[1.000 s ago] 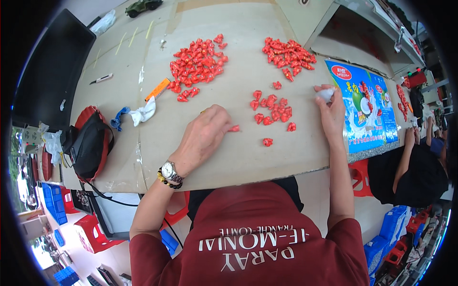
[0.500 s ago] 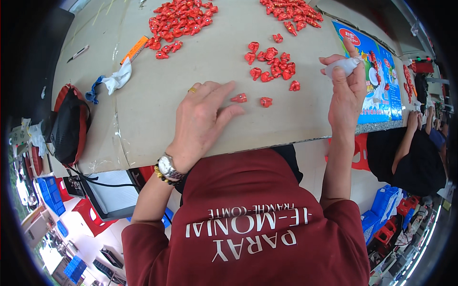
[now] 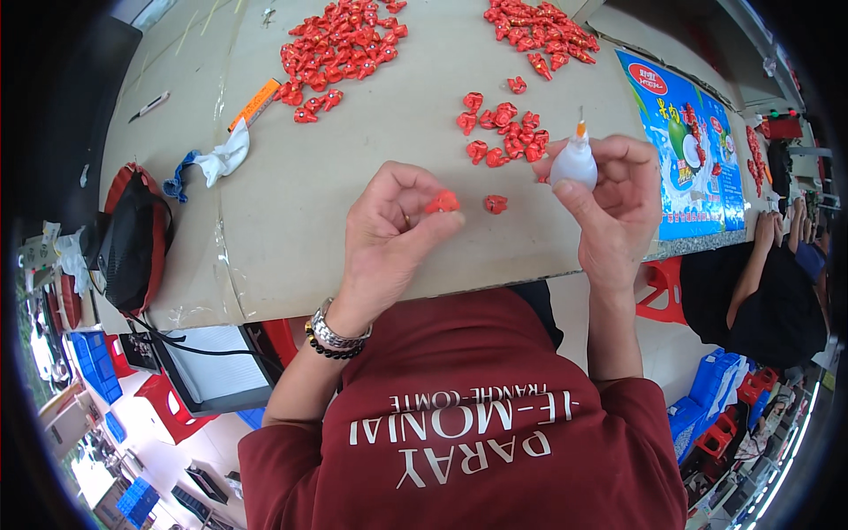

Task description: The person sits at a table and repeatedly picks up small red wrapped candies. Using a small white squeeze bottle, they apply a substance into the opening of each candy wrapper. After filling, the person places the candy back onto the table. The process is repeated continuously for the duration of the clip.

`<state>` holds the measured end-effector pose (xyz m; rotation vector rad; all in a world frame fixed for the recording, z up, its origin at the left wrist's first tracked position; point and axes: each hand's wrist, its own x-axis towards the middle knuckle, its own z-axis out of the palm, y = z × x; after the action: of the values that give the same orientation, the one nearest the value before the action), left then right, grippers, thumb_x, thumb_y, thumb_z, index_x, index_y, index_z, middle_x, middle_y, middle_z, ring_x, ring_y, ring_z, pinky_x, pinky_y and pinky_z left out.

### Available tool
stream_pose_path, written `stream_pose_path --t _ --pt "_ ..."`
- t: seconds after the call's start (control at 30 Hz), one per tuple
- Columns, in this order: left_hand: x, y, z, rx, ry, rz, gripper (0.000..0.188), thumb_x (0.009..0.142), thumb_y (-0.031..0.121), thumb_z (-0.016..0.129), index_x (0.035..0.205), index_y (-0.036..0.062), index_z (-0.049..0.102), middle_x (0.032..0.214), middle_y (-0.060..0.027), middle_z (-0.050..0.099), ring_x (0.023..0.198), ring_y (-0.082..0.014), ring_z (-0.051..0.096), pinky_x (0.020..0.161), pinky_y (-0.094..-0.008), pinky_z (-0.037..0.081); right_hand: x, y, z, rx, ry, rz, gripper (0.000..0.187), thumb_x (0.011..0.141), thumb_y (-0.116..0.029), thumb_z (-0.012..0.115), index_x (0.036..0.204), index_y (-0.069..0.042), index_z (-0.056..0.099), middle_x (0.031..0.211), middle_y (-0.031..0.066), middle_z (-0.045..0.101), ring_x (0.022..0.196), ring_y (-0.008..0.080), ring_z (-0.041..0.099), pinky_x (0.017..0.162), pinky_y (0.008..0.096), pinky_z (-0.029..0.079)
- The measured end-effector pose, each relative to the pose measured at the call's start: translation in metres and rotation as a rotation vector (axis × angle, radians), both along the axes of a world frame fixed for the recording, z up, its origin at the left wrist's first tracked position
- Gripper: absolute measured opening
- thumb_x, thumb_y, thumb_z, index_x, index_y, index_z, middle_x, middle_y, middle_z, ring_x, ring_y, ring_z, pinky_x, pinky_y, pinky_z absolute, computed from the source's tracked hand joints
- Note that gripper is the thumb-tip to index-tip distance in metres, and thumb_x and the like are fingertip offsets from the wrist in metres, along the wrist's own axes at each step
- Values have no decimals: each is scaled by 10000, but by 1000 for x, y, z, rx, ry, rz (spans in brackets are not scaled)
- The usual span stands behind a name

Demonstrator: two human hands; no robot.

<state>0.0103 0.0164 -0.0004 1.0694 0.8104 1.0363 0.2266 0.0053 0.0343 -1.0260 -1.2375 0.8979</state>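
Between the thumb and fingers of my left hand (image 3: 393,225) is a small red figurine (image 3: 443,202), lifted off the tabletop. My right hand (image 3: 614,199) is closed round a white squeeze bottle (image 3: 575,162) with an orange collar and a thin needle tip, which points up and away from me. One loose red figurine (image 3: 495,205) lies on the table between my hands. Just beyond it is a small group of similar red figurines (image 3: 505,115); my right fingers partly cover its near edge.
Larger piles of red figurines lie at the far left (image 3: 340,49) and far right (image 3: 541,26). On the left are an orange strip (image 3: 254,103), a white cloth (image 3: 224,159), a cutter (image 3: 150,106) and a black-red pouch (image 3: 132,238). A blue printed sheet (image 3: 649,115) lies right; another person's arms (image 3: 755,256) show beyond.
My left hand has picked up the red figurine that lay by its fingertips. My right hand has come lower and inward, turning the bottle so its needle tip points upward.
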Motion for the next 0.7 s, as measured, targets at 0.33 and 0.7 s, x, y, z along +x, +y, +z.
stream_pose_path --t 0.33,0.7 --pt "3 -13 -3 -541 -799 -113 152 926 144 571 1065 94 537 927 -55 596 509 -43 377 374 -164 294 -15 -12 9 63 331 130 243 857 -34 626 1066 19 515 1046 214 608 858 238 657 551 250 523" --pt "1 -17 -4 -603 -830 -135 147 952 161 532 1070 74 532 889 -31 552 543 -55 399 389 -174 306 -25 -15 -1 366 -176 14 205 808 7 658 998 43 587 958 191 634 760 193 612 599 249 504"
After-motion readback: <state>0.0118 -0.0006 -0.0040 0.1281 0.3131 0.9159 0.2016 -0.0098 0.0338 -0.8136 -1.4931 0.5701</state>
